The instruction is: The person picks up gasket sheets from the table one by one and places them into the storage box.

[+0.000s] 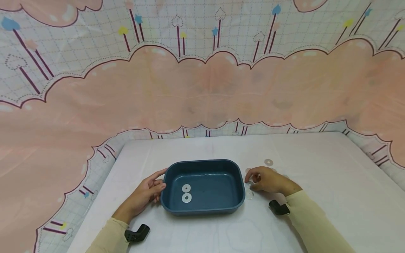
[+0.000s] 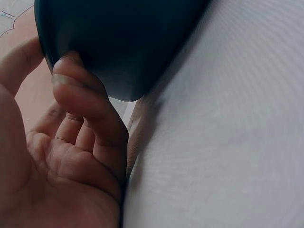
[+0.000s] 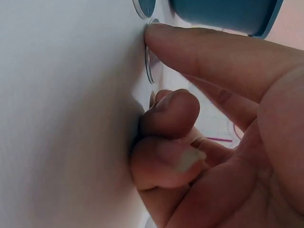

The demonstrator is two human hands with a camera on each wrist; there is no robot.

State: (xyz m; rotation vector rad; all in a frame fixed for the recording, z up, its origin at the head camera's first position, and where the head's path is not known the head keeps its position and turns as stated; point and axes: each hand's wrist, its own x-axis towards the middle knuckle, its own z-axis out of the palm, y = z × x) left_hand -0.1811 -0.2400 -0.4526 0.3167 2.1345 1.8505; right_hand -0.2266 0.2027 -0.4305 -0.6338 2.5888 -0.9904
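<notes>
A dark blue plastic basin (image 1: 202,211) stands on the table. Two flat round washers (image 1: 186,198) with centre holes lie inside it, toward its left side. My left hand (image 1: 146,191) holds the basin's left end, its index finger along the rim and its thumb against the wall; more fingers curl close to the basin (image 2: 123,71) in the left wrist view. Right of the basin, my right hand (image 1: 267,180) has thumb and fingertips down at a shiny washer (image 3: 153,66) on the tabletop. Its thumb touches the washer's edge; the index fingertip is hidden in the right wrist view.
Beyond my right hand lies a loose washer (image 1: 268,162). A clear-looking disc (image 1: 249,194) lies between that hand and the basin, and several others are partly covered by the hand. The white table (image 1: 341,182) ends at a printed cloth backdrop (image 1: 221,95).
</notes>
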